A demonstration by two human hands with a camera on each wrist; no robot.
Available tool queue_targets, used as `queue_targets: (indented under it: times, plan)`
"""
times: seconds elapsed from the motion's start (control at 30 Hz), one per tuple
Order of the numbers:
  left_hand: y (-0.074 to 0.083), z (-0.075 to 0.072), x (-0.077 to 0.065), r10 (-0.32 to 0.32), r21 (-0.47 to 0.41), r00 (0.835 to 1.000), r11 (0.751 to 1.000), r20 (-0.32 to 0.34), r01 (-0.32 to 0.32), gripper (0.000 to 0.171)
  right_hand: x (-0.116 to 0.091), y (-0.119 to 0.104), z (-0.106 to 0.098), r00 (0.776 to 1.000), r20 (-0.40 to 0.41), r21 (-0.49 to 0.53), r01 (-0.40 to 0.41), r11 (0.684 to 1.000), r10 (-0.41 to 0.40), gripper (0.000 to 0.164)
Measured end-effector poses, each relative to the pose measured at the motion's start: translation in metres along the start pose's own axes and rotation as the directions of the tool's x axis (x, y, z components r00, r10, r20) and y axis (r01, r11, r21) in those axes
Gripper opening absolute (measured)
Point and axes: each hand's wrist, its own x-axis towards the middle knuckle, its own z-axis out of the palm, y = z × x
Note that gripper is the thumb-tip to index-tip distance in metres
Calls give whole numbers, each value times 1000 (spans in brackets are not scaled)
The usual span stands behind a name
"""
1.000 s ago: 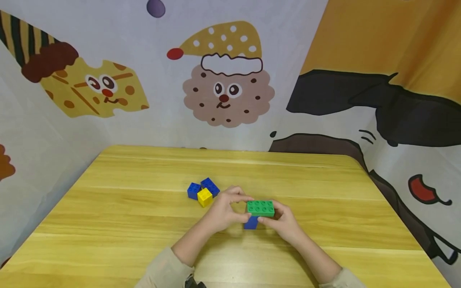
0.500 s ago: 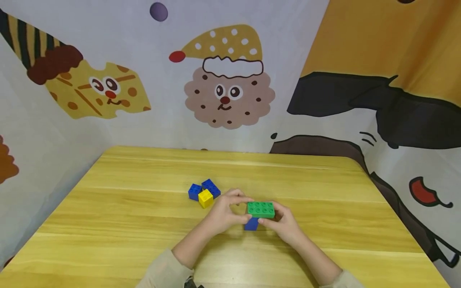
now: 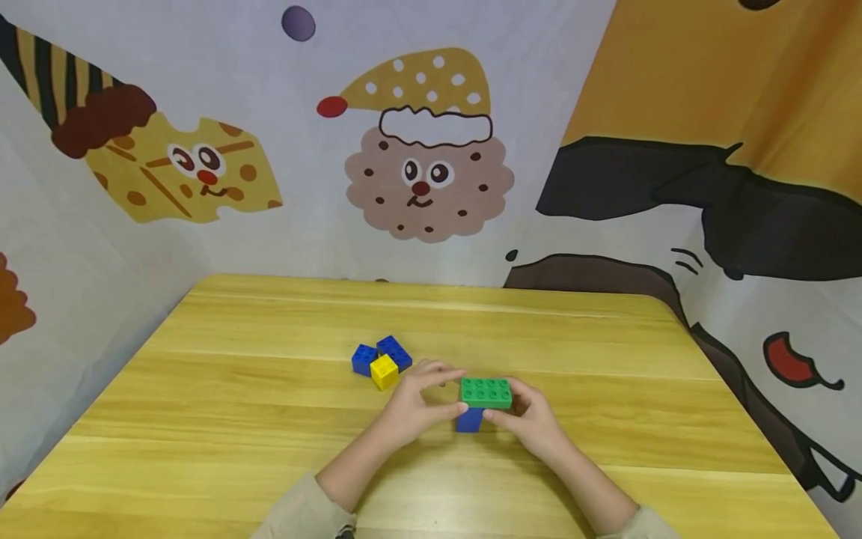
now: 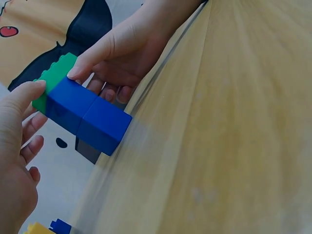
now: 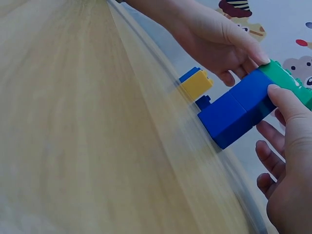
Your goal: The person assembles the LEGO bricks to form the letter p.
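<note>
Fingers (image 3: pixel 444 375) — curved, flanking green brick (image 3: pixel 485 393).

Left grip (image 3: pixel 412 400) and right grip (image 3: pixel 533 419) hold a green brick (image 3: pixel 486 393) (blue brick (image 3: pixel 469 421) beneath).

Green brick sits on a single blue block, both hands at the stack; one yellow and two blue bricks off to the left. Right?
Not quite: the green brick sits on two stacked blue blocks, not a single one. The left wrist view shows both. The rest stands.
</note>
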Motion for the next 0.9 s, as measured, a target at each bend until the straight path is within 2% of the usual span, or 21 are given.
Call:
queue_targets:
  times: [0.2,0.37,0.63,0.9]
  plan:
    - [1,0,-3,13,4,1000,1000,-7,-13,45,-1,0,-1,1000,5,12,29,1000,-29,35]
    - [1,-6,-7,23,17,999,1000,-29,-23,44,-2,0,-2,999,2,18,43,999,-43,35]
    - [-4,-30,-8,83,95,991,993,-105,-73,45,-3,1,-4,999,-6,18,44,999,-44,35]
    - [-9,-56,-10,76,148,984,988,-160,-52,44,-2,0,-4,998,-38,24,58,998,-57,38]
